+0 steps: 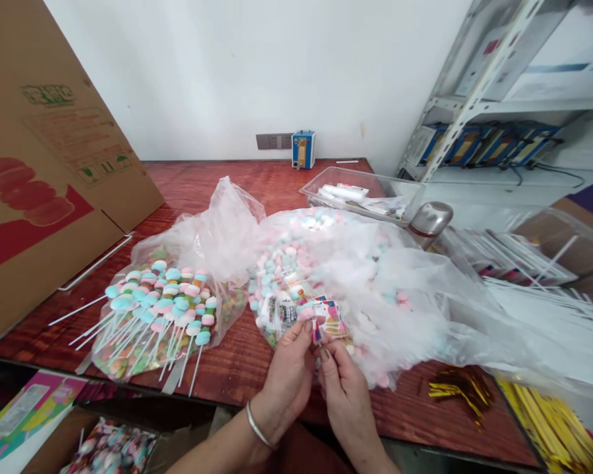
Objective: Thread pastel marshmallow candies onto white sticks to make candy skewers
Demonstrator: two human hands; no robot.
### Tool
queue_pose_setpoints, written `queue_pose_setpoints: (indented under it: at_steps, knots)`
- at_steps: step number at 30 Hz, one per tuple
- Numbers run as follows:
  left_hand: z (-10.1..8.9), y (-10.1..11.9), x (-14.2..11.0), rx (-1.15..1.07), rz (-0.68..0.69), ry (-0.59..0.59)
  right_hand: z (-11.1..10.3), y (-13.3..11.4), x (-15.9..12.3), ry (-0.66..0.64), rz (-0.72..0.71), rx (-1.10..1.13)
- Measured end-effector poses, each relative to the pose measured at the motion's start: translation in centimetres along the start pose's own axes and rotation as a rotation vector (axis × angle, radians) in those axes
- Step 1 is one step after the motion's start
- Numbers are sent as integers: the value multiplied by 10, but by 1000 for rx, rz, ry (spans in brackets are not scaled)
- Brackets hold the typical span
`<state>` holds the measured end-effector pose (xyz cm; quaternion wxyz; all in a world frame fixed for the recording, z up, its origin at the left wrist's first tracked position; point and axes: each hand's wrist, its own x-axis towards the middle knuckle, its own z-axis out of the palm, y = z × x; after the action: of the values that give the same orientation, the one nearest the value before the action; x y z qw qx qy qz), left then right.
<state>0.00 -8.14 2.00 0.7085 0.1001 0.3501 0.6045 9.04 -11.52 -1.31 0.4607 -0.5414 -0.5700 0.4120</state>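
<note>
My left hand is closed at the front of the table, thumb and fingers pinching a marshmallow skewer in a clear printed wrapper. Close beside it, my right hand pinches the lower end of the same wrapper; its stick is mostly hidden by my fingers. Behind my hands lie flat printed wrappers on a large clear bag of pink, blue and white marshmallows. To the left, a pile of marshmallow skewers on white sticks rests on a clear bag of colourful gummies.
A tall cardboard box stands at the left. Behind the marshmallows are a clear plastic tray and a metal cup. White sticks and gold twist ties lie at the right. Below the left edge, a box holds wrapped sweets.
</note>
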Motion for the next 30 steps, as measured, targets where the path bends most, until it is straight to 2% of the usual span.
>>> queue_pose_setpoints:
  at_steps: [3, 7, 9, 11, 13, 14, 18, 20, 21, 23, 25, 28, 29, 30]
  knots:
    - [-7, -7, 3, 19, 5, 50, 4, -2, 0, 51, 29, 27]
    - [-15, -17, 3, 159, 38, 40, 6, -5, 6, 169, 4, -84]
    - [-18, -17, 2, 261, 71, 24, 6, -6, 10, 179, 68, 38]
    - [-22, -12, 1, 336, 92, -30, 5, -8, 12, 62, 212, 380]
    - [-27, -3, 0, 380, 35, -124, 4, -8, 11, -131, 356, 693]
    - [-29, 3, 0, 398, -20, -174, 3, -8, 9, -230, 410, 779]
    - [-35, 22, -5, 488, -205, -294, 0, -4, 1, -560, 518, 865]
    - [-34, 25, -11, 526, -187, -268, 2, -4, -3, -657, 530, 879]
    - [-32, 25, -13, 530, -159, -237, 4, -6, -5, -661, 509, 824]
    - [-29, 27, -17, 504, -104, -167, 3, -10, -12, -582, 430, 587]
    - [-27, 31, -17, 438, -43, -117, -6, -14, -22, -428, 354, 328]
    - [-29, 44, -10, 344, 91, -57, -41, -9, -39, -100, 297, 23]
    - [-31, 48, -7, 326, 134, -43, -56, -4, -44, 77, 247, -249]
    - [-32, 50, -5, 322, 160, -41, -70, 2, -47, 196, 239, -517]
